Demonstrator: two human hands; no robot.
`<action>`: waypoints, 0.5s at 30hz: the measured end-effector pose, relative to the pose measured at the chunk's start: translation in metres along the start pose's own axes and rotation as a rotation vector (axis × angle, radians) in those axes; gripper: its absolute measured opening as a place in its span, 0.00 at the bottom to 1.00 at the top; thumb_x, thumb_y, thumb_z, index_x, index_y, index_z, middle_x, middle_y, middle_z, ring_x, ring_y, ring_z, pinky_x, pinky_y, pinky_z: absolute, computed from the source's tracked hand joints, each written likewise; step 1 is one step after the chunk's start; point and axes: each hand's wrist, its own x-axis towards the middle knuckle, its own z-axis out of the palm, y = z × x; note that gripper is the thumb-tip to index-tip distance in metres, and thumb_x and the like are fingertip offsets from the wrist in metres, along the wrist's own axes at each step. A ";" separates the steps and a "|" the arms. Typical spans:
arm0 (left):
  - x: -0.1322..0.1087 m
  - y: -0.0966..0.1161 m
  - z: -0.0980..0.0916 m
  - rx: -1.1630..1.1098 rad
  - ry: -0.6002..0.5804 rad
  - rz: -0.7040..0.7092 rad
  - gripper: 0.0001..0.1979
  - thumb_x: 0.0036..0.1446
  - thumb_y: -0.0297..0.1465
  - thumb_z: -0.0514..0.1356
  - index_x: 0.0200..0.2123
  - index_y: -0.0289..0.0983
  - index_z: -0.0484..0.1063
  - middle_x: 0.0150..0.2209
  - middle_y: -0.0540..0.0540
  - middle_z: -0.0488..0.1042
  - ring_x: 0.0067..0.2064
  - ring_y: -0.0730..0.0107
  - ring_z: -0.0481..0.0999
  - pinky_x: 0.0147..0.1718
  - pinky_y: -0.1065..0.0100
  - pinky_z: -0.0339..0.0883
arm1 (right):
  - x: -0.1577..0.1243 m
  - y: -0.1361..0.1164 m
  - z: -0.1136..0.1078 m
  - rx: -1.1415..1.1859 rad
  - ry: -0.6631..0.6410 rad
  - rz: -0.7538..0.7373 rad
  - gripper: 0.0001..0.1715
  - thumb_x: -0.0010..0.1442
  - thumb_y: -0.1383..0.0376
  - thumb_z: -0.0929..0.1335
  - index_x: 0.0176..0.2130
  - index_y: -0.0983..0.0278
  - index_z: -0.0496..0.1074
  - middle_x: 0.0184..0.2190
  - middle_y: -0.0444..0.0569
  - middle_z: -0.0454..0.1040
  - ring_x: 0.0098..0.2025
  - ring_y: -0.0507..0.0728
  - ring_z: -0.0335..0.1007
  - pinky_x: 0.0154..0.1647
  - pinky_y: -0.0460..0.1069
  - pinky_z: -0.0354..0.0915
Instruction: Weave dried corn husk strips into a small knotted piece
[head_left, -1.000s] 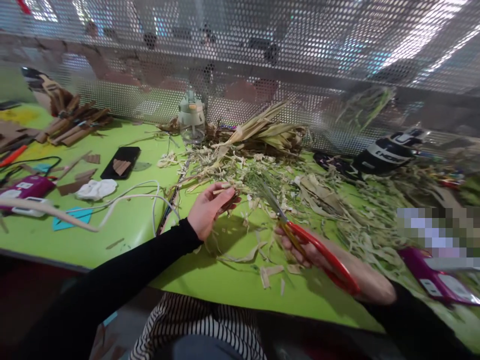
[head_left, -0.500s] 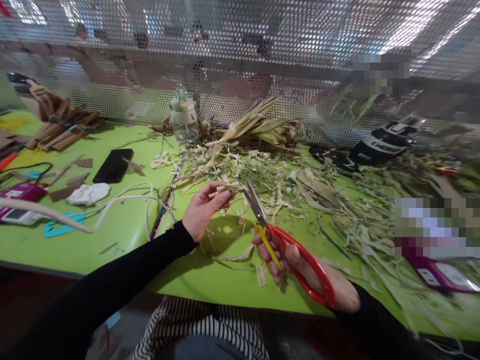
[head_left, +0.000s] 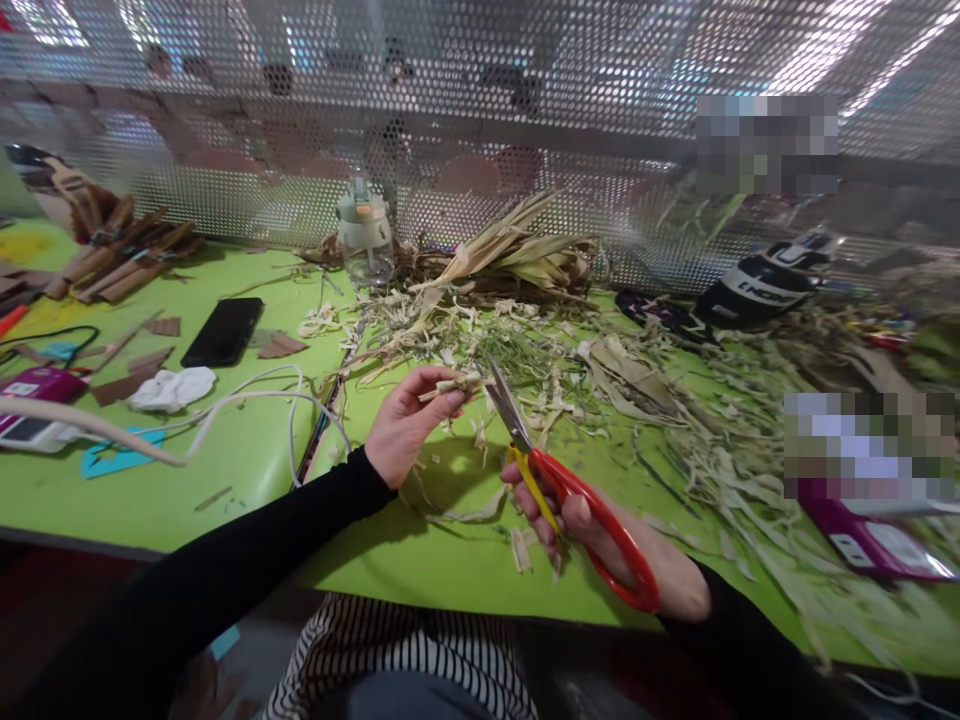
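Between the thumb and fingers of my left hand is a small bundle of pale dried husk pieces, pointing right. My right hand grips scissors with red handles; a yellow piece lies along the handle by my fingers. The scissor blades point up and left, their tips just right of the bundle, and look nearly closed. Around and behind both hands, shredded husk strips and green trimmings cover the green table.
A clear bottle with a pale green lid stands behind, beside a sheaf of dried husks. A phone, white cable and brown rolled bundles lie left. A black bottle lies right. A perforated metal screen borders the back.
The scissors and my right hand have shifted slightly left, and the blades look a little closer together. My left hand keeps its hold on the husk pieces.
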 end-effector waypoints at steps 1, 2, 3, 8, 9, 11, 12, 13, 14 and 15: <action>0.000 0.000 0.000 0.006 -0.002 0.003 0.12 0.47 0.32 0.67 0.36 0.38 0.73 0.36 0.50 0.76 0.36 0.74 0.74 0.36 0.71 0.68 | 0.001 0.003 0.000 -0.003 -0.006 -0.010 0.43 0.50 0.33 0.60 0.50 0.62 0.63 0.30 0.44 0.62 0.26 0.50 0.60 0.27 0.48 0.64; 0.000 0.000 0.000 0.013 -0.001 0.004 0.11 0.47 0.32 0.67 0.36 0.38 0.73 0.36 0.49 0.76 0.36 0.74 0.74 0.36 0.71 0.68 | 0.002 0.005 0.000 -0.001 -0.007 -0.021 0.43 0.50 0.34 0.60 0.50 0.62 0.63 0.30 0.44 0.62 0.26 0.50 0.59 0.26 0.48 0.64; 0.000 0.000 0.000 0.019 -0.001 0.005 0.12 0.47 0.32 0.67 0.36 0.38 0.72 0.36 0.49 0.76 0.36 0.74 0.74 0.36 0.71 0.68 | 0.003 0.008 0.000 0.006 -0.003 -0.032 0.43 0.50 0.34 0.60 0.50 0.62 0.63 0.30 0.44 0.62 0.25 0.50 0.59 0.26 0.47 0.64; 0.000 0.001 0.001 0.034 -0.006 0.008 0.11 0.46 0.32 0.68 0.35 0.38 0.73 0.35 0.50 0.76 0.35 0.75 0.73 0.35 0.71 0.68 | 0.008 0.018 0.000 0.071 0.008 -0.050 0.44 0.47 0.33 0.61 0.47 0.63 0.64 0.27 0.42 0.60 0.22 0.47 0.57 0.20 0.45 0.60; 0.000 0.001 0.001 0.033 -0.009 0.006 0.11 0.46 0.32 0.68 0.35 0.38 0.73 0.35 0.50 0.76 0.35 0.75 0.73 0.35 0.72 0.68 | 0.008 0.018 0.000 0.081 0.008 -0.042 0.44 0.46 0.32 0.62 0.46 0.63 0.64 0.27 0.41 0.60 0.21 0.47 0.57 0.19 0.44 0.60; 0.000 0.001 0.001 0.030 -0.013 0.004 0.11 0.47 0.31 0.67 0.34 0.38 0.73 0.35 0.51 0.75 0.34 0.76 0.73 0.34 0.73 0.68 | 0.008 0.016 0.001 0.097 0.013 -0.020 0.42 0.46 0.33 0.63 0.44 0.63 0.64 0.26 0.40 0.59 0.20 0.46 0.57 0.18 0.44 0.60; -0.001 0.000 0.001 0.032 -0.016 0.001 0.11 0.47 0.31 0.67 0.34 0.38 0.73 0.34 0.51 0.75 0.34 0.77 0.73 0.34 0.73 0.67 | 0.008 0.016 0.002 0.104 0.021 -0.005 0.41 0.47 0.34 0.63 0.43 0.63 0.64 0.25 0.40 0.58 0.19 0.46 0.56 0.17 0.43 0.60; -0.001 0.000 0.000 0.035 -0.019 -0.004 0.11 0.47 0.31 0.67 0.35 0.38 0.72 0.34 0.51 0.75 0.33 0.77 0.73 0.34 0.73 0.67 | 0.007 0.015 0.003 0.111 0.036 0.017 0.38 0.48 0.35 0.63 0.42 0.63 0.64 0.24 0.39 0.58 0.18 0.46 0.55 0.15 0.43 0.60; -0.001 0.000 0.000 0.039 -0.019 -0.010 0.11 0.47 0.31 0.67 0.35 0.38 0.72 0.34 0.51 0.76 0.33 0.77 0.73 0.34 0.73 0.67 | 0.007 0.014 0.003 0.116 0.059 0.045 0.35 0.50 0.37 0.63 0.41 0.63 0.64 0.23 0.38 0.57 0.17 0.45 0.54 0.14 0.42 0.59; -0.001 -0.001 0.000 0.039 -0.015 -0.018 0.11 0.47 0.32 0.67 0.35 0.38 0.72 0.34 0.51 0.76 0.34 0.77 0.74 0.35 0.73 0.67 | 0.006 0.014 0.003 0.117 0.080 0.073 0.33 0.52 0.38 0.63 0.40 0.63 0.64 0.22 0.38 0.56 0.16 0.45 0.53 0.13 0.42 0.58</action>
